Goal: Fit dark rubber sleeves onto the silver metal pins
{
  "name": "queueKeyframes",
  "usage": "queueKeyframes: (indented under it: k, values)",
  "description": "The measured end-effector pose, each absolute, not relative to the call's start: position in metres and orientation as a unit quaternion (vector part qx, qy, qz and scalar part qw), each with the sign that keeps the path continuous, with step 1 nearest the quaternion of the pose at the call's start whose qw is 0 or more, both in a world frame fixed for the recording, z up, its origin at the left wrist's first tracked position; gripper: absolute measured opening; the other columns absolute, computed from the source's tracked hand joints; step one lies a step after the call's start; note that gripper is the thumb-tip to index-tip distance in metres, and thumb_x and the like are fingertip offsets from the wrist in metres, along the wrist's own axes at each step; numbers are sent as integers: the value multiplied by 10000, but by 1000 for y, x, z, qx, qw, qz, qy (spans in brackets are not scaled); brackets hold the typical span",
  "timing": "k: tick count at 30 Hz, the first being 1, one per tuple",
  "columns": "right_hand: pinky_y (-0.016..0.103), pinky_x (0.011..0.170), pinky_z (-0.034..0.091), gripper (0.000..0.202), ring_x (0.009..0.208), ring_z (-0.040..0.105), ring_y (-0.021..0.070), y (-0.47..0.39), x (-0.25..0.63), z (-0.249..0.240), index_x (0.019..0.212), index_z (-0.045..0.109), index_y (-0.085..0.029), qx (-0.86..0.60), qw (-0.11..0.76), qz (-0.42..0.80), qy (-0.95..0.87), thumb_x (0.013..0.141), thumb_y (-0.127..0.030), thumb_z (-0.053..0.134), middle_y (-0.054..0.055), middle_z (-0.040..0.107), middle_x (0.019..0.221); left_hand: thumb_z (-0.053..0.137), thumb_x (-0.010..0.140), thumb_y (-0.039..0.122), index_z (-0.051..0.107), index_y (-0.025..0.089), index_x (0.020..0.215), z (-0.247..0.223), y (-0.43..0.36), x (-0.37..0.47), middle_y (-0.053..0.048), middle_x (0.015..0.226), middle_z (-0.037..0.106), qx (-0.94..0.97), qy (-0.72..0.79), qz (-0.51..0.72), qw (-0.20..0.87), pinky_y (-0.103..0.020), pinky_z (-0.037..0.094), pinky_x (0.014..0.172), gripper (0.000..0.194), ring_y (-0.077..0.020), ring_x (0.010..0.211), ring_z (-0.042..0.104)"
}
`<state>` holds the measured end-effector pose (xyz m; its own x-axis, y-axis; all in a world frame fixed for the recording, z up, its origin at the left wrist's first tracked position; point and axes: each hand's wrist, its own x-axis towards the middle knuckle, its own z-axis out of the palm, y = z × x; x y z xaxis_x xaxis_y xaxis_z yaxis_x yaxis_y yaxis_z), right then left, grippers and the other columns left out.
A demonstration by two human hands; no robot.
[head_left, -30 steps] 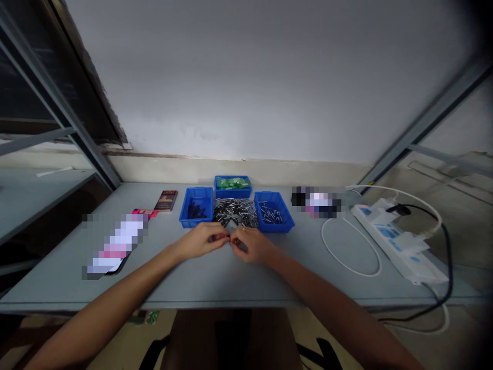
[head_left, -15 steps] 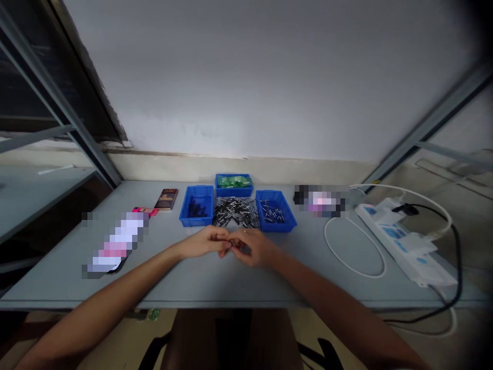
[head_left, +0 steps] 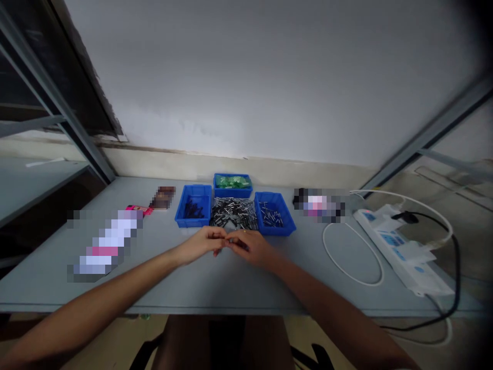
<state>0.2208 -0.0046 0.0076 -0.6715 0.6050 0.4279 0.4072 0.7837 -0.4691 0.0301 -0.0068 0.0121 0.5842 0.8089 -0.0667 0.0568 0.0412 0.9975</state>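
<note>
My left hand (head_left: pixel 204 243) and my right hand (head_left: pixel 249 245) meet at the fingertips, just in front of a pile of small metal and black parts (head_left: pixel 234 213). The fingers of both are closed in a pinch; whatever they hold is hidden or too small to name. Left of the pile, a blue bin (head_left: pixel 193 205) holds dark pieces. The blue bin on its right (head_left: pixel 274 213) contains thin metal pins. Behind the pile stands a third blue bin (head_left: pixel 232 185) with green packets in it.
A blurred-out phone-like object (head_left: pixel 110 244) lies at the left, near a pink item (head_left: pixel 139 209) and a small brown box (head_left: pixel 164 197). On the right are another blurred item (head_left: pixel 319 205), a looped white cable (head_left: pixel 324 246) and a white power strip (head_left: pixel 400 252).
The view has shifted slightly. My hands stay together at the fingertips, with the fingers a little rearranged; the bins and the pile look the same.
</note>
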Motion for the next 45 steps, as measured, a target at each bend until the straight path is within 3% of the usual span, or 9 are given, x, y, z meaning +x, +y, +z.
queueKeyframes:
  k: [9,14,19,23,32,39,45]
  values:
    - [200,599,414,118,618,547,93,-2,221,5,896,551,-190,-337,300,203,-869,854,-291,505,-9,604,723,577,745,326,570,115,694,14,-4,30,31,542,488,661,390,319,556,-205,325,519,217,-83,527,437]
    - [219,633,428,82,644,536,103,-5,224,10,880,544,-183,-307,332,172,-875,834,-221,487,0,580,719,529,787,345,570,120,753,13,-8,30,30,591,484,706,385,298,514,-195,331,512,232,-83,547,434]
    - [266,737,444,230,767,538,127,-5,227,17,1069,504,-181,-282,320,163,-890,841,-198,482,39,582,881,496,773,209,539,138,720,12,-13,27,21,674,499,810,361,272,375,-205,379,602,98,-97,635,462]
    - [279,771,440,148,840,540,143,-2,226,15,976,556,-182,-280,296,137,-903,866,-204,459,36,591,869,482,741,143,542,144,750,15,-11,23,22,680,507,846,359,256,300,-207,377,600,61,-99,628,481]
    - [229,684,421,140,735,551,114,4,227,7,933,587,-176,-331,329,116,-877,871,-254,488,15,615,809,464,845,265,574,155,878,18,-10,21,-5,724,513,869,368,300,136,-220,394,617,159,-119,681,502]
    - [205,603,404,169,616,533,92,8,230,11,973,587,-175,-322,311,151,-881,862,-255,487,0,623,749,452,860,268,582,172,936,37,9,-9,-50,869,580,880,354,315,-18,-283,425,762,178,-165,845,528]
    - [198,564,396,168,555,502,84,9,231,12,915,611,-185,-338,339,118,-870,853,-268,478,-10,605,689,469,827,338,605,178,983,42,46,-59,-52,899,607,852,464,233,-62,-317,434,767,262,-196,866,535]
